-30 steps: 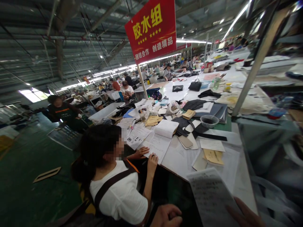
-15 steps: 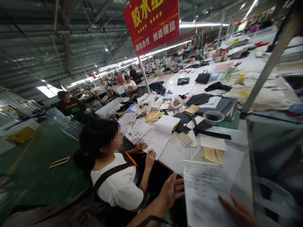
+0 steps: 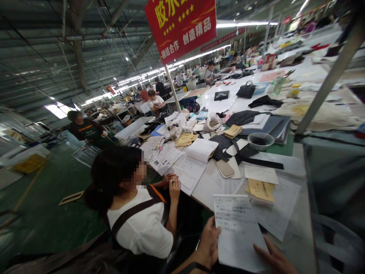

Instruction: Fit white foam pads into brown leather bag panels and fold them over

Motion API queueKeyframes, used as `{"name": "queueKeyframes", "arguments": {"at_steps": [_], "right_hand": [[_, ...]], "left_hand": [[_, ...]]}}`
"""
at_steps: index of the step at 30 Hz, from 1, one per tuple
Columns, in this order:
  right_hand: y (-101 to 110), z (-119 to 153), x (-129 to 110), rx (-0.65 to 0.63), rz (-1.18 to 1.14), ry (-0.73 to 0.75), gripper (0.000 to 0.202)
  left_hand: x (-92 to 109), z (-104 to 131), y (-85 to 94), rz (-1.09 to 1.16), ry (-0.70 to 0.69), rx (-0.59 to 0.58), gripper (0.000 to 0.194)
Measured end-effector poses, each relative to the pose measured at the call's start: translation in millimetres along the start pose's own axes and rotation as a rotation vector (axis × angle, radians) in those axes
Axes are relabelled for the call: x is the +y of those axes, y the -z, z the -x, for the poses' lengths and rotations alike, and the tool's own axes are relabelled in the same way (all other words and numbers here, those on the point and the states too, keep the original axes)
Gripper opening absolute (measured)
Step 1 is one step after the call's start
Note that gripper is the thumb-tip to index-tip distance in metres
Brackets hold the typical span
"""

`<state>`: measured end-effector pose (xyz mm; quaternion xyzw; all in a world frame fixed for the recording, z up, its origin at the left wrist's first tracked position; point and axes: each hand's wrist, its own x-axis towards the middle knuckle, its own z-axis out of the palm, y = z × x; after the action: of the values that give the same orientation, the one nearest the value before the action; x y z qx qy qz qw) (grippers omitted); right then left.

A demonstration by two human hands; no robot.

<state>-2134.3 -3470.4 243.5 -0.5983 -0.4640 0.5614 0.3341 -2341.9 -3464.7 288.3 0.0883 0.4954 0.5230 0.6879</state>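
Note:
A white sheet with handwritten lines is held up over the near edge of the table, tilted toward me. My left hand grips its left edge, thumb on the front and the other fingers partly behind. At the lower right, my right hand holds the other side, the thumb lying over the paper; its remaining fingers are partly hidden. Beyond the sheet, a yellow envelope lies on the table under a white slip. Whether the held paper is one sheet or a thin pad, I cannot tell.
A seated person in a white shirt is close on my left, hands together by an open notebook. Black pieces, a plastic bowl and folders cover the table. A slanted metal post rises at right.
My left hand has closed on the left edge of the sheet, having been open beside it. The sheet has shifted slightly left. The seated person's hands have drawn together.

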Motion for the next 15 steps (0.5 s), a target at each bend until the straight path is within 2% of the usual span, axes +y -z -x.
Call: {"name": "queueKeyframes", "arguments": {"at_steps": [2,7,12,15], "right_hand": [[-4.4,-5.6,1.1,-0.02,-0.038,-0.058,0.027],[-23.6,-23.6,-12.6,-0.064,-0.189,-0.226,0.047],[-49.1,-55.9,-22.8,-0.023,-0.22,-0.184,0.055],[-61.7,-79.9,-9.7,-0.032,-0.274,-0.29,0.063]], "left_hand": [[-1.2,-11.0,3.7,-0.035,-0.025,0.014,0.063],[2.3,-41.9,16.0,-0.19,-0.053,0.002,0.056],[19.0,-73.7,30.9,-0.762,-0.193,0.066,0.05],[26.9,-87.8,39.9,-0.93,-0.234,0.092,0.053]]}}
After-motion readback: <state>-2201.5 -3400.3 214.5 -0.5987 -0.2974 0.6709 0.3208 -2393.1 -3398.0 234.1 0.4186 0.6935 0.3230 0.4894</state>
